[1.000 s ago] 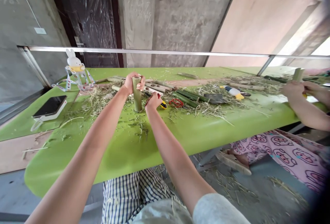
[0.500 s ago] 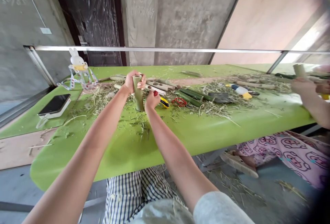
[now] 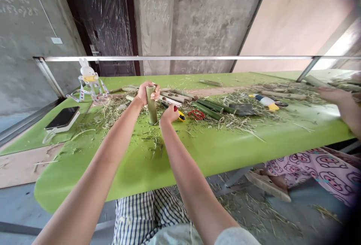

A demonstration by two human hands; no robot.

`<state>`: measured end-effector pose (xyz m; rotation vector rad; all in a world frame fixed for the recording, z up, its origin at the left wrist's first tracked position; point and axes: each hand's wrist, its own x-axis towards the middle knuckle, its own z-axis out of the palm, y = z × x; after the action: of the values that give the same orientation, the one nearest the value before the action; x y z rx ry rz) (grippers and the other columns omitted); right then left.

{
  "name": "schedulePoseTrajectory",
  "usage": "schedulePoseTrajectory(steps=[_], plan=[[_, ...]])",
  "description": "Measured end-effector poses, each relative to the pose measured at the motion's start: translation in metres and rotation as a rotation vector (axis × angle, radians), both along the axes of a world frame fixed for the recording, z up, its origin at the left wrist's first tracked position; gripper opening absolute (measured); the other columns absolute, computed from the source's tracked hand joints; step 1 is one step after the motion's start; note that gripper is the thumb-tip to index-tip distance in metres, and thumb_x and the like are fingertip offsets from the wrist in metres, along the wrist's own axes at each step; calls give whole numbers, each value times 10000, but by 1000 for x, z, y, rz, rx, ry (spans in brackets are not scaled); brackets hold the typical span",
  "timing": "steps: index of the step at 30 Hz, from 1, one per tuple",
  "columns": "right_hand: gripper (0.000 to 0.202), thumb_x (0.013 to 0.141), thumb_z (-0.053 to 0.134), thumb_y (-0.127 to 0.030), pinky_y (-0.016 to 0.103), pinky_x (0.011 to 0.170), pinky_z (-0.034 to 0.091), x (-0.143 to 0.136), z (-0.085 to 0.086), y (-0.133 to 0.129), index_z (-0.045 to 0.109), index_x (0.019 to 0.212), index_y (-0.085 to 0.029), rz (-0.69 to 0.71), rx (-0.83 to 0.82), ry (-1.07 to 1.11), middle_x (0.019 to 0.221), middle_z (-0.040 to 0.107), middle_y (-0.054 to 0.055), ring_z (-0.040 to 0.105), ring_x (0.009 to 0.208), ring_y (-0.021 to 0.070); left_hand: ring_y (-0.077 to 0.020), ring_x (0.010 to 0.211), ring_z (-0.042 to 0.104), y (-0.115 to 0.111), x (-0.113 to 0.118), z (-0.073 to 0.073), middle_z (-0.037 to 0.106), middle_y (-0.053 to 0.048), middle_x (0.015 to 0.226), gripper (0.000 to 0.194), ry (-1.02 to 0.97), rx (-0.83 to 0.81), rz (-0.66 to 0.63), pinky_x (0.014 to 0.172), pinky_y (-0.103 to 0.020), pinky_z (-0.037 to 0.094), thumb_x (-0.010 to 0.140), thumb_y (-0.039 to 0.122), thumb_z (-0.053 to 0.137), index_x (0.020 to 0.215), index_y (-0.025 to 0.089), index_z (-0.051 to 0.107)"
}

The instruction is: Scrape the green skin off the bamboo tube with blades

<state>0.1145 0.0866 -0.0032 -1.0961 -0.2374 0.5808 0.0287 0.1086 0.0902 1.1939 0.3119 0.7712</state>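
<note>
My left hand (image 3: 146, 93) is wrapped round the upper part of a green bamboo tube (image 3: 152, 111), which stands nearly upright on the green tabletop (image 3: 135, 169). My right hand (image 3: 169, 114) is closed on a red-handled tool (image 3: 175, 108) close beside the tube's lower end. A thin tip seems to reach toward the tube's base; the rest of the tool is hidden in the fist. Just behind this hand lies a yellow and black utility knife (image 3: 182, 116). Fine green shavings (image 3: 154, 139) are scattered below the tube.
Red-handled scissors (image 3: 196, 114), cut bamboo pieces (image 3: 210, 110) and a dark flat blade (image 3: 243, 109) lie among straw-like shavings. At left are a phone (image 3: 62, 119) and a rabbit-topped bottle (image 3: 88, 77). A co-worker's hand (image 3: 331, 95) holds bamboo at right. A metal rail (image 3: 197, 58) spans the back.
My right hand has shifted slightly right and down beside the tube's base. The left hand keeps its hold. The co-worker's bamboo has tilted from upright toward lying flat.
</note>
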Motion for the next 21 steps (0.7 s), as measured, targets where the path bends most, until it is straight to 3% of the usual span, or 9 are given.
schedulePoseTrajectory(steps=[11, 21], plan=[[161, 695, 484, -239, 205, 519, 330, -3, -4, -1, 430, 554, -185, 42, -14, -115, 532, 395, -60, 329, 540, 87, -96, 278, 369, -2, 0, -2, 379, 7, 349, 367, 5, 39, -21, 358, -234, 344, 763, 371, 329, 511, 162, 493], [156, 768, 373, -240, 231, 516, 373, 8, 4, -2, 492, 688, -178, 32, -82, -105, 600, 474, -11, 425, 566, 117, -95, 279, 372, 1, 2, -2, 382, 7, 344, 344, -15, 35, -13, 335, -225, 326, 762, 313, 325, 509, 158, 500]])
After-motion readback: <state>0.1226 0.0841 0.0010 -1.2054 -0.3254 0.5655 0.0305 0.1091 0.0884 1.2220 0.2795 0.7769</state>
